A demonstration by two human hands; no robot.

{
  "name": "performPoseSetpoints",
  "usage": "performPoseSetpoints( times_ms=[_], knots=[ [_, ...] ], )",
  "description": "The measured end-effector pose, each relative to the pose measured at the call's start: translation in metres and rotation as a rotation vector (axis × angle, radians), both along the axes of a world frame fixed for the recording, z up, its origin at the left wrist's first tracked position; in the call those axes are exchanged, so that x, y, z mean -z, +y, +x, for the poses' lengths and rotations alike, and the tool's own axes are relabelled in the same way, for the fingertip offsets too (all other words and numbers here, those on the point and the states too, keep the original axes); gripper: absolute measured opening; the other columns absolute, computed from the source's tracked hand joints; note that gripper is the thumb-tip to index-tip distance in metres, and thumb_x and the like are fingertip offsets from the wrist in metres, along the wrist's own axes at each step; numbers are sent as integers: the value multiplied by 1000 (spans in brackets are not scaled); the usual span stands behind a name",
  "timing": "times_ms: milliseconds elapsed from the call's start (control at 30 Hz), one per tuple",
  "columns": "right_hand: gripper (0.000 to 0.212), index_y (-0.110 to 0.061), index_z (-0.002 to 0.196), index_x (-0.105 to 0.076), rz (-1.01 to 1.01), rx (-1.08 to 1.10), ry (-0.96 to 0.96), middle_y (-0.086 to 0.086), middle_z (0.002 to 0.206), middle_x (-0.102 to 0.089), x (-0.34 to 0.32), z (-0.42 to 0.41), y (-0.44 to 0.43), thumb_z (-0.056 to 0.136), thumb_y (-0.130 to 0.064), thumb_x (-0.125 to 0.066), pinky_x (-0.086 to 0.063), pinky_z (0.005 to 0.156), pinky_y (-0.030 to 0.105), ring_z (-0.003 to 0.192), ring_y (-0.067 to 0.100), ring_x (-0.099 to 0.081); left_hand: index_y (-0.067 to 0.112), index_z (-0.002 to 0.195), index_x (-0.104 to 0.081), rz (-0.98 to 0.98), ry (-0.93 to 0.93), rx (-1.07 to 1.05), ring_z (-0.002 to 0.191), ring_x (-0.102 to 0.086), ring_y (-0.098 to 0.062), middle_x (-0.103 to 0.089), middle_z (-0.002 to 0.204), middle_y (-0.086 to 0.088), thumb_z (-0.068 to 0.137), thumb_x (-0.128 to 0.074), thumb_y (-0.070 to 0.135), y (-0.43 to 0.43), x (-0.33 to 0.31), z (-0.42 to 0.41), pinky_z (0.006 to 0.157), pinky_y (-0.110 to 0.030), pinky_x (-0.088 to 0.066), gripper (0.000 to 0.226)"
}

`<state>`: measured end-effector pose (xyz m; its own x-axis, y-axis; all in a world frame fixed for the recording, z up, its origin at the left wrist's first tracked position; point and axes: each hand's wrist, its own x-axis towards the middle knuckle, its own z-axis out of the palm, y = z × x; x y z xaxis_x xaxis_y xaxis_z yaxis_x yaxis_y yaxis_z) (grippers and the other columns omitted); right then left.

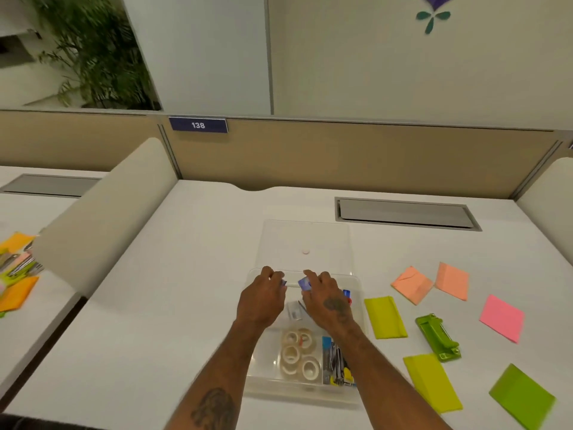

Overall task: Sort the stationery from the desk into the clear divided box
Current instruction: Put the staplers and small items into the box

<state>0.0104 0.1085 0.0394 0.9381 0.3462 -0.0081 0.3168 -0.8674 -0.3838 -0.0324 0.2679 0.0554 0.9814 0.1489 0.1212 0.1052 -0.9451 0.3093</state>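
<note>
The clear divided box (359, 305) sits in the middle of the white desk, with its clear lid (307, 240) lying just behind it. Several tape rolls (299, 355) fill a near compartment, and a bundle of clips and small tools (336, 363) fills the one to their right. My left hand (262, 301) hovers over the box's far left part, pinching a small blue item (283, 283). My right hand (328, 301) is over the far middle, holding another small blue packet (304, 283). A small silver piece (294, 310) lies between my hands.
Right of the box lie coloured paper pads: yellow-green (385, 318), peach (412, 284), another peach (452, 280), pink (502, 318), yellow-green (434, 383), green (522, 397). A green hole punch (438, 338) lies among them. A cream divider (102, 218) separates the neighbouring desk holding more stationery (17, 268).
</note>
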Motion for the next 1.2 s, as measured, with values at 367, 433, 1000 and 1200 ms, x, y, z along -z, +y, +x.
performPoseSetpoints(
  times_ms=[367,433,1000,1200],
  knots=[
    [60,-26,150,-21,-146,212,-54,11,159,-15,-9,-2,-50,97,-49,-37,-34,111,41,144,27,-23,22,141,-43,-77,148,79,124,-51,-20,-48,139,0,96,-44,49,-21,11,7,95,-35,-47,52],
    [66,-28,151,-15,-141,240,-14,10,161,-5,-9,-3,-62,96,-55,-37,-28,115,46,147,29,-14,22,147,-36,-41,155,100,135,-40,-20,-38,150,-1,96,-42,53,-26,14,11,106,-35,-39,60],
    [84,-31,152,-3,-215,437,43,16,160,8,9,14,-203,80,-74,4,-12,114,62,148,39,3,32,153,8,116,128,316,150,15,-23,12,163,-3,76,10,80,-168,28,74,118,-53,6,90],
    [83,-25,149,-28,-238,486,44,20,158,-18,16,10,-263,86,-70,-1,-26,109,65,145,41,-20,27,155,-2,130,183,444,151,7,-23,2,164,-6,93,-23,68,-241,38,89,119,-50,0,77]
  ],
)
